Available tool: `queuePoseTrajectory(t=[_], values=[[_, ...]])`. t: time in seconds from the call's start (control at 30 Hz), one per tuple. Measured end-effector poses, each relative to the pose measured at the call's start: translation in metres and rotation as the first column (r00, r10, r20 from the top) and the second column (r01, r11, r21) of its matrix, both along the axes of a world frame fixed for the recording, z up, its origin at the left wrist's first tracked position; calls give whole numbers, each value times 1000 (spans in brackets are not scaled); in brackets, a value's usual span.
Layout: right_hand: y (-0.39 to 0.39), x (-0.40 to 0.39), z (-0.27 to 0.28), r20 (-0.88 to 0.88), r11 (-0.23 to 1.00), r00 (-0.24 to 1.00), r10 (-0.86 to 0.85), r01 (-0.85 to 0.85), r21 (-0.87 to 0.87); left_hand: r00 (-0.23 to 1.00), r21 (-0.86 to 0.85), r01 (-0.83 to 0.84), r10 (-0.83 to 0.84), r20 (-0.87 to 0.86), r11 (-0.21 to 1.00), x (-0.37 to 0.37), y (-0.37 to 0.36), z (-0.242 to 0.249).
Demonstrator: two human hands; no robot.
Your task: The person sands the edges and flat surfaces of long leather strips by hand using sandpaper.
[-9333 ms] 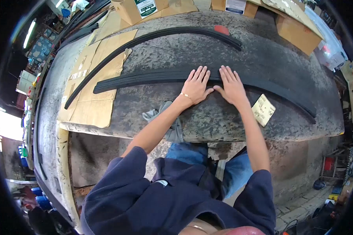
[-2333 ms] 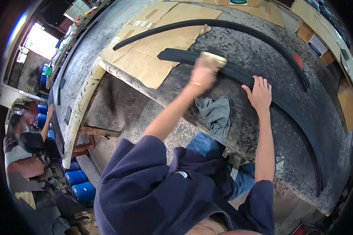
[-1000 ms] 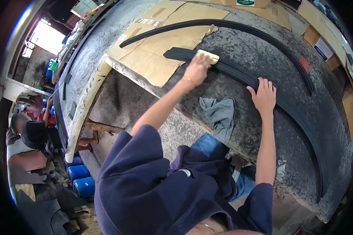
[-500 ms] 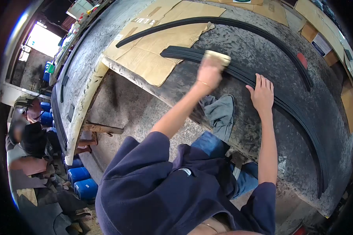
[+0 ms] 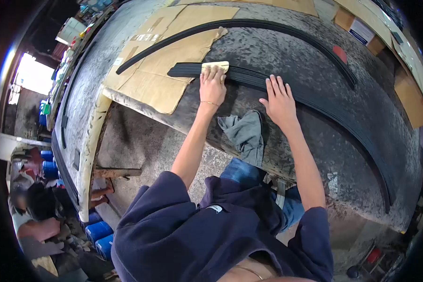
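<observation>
My left hand [image 5: 213, 87], with a thin bracelet at its wrist, grips a cream-coloured block [image 5: 216, 66] that rests on a bundle of long black strips [image 5: 246, 78]. To the right, my right hand [image 5: 280, 102] lies palm down on the same bundle, fingers stretched out and thumb apart. The bundle curves across the dark worn table and its left end lies over cardboard [image 5: 148, 89]. Below my hands, a crumpled grey cloth [image 5: 246, 136] hangs over the near table edge. Where the block meets the strips is partly hidden by my fingers.
Another curved black strip [image 5: 268, 25] lies farther back. A red piece [image 5: 340, 54] is near its right end. Cardboard boxes [image 5: 359, 33] stand at the back right. At the left are blue containers [image 5: 98, 231] and a person [image 5: 37, 199] low down.
My left hand has moved left along the bundle with the block, closer to the bundle's left end. The camera view has shifted somewhat. My right hand stays flat on the strips.
</observation>
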State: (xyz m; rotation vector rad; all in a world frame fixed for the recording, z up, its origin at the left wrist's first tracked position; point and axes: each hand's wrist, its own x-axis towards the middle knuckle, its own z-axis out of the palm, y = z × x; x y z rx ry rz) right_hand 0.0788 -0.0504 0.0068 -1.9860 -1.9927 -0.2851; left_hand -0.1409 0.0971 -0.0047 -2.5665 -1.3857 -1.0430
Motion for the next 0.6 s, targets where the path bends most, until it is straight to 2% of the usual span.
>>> queuePoseTrajectory(t=[0.1, 0.37, 0.47, 0.53, 0.57, 0.6], values=[[-21, 18, 0, -34, 999, 999, -32, 33, 22, 1000, 7, 18, -18, 15, 1000, 1, 3, -3], [-87, 76, -2, 43, 971, 970, -238, 237, 19, 1000, 45, 7, -8, 15, 999, 2, 2, -12], [-88, 72, 4, 54, 950, 949, -309, 311, -36, 1000, 57, 13, -12, -19, 998, 1, -2, -5], [-77, 64, 12, 65, 909, 917, -394, 399, -122, 997, 43, 49, -46, -56, 998, 2, -11, 22], [-67, 60, 20, 66, 912, 919, -389, 394, -116, 998, 48, 43, -40, -53, 998, 6, -9, 34], [-53, 55, 32, -17, 961, 961, -275, 274, -47, 990, -109, 96, -106, -94, 989, 12, -4, 44]])
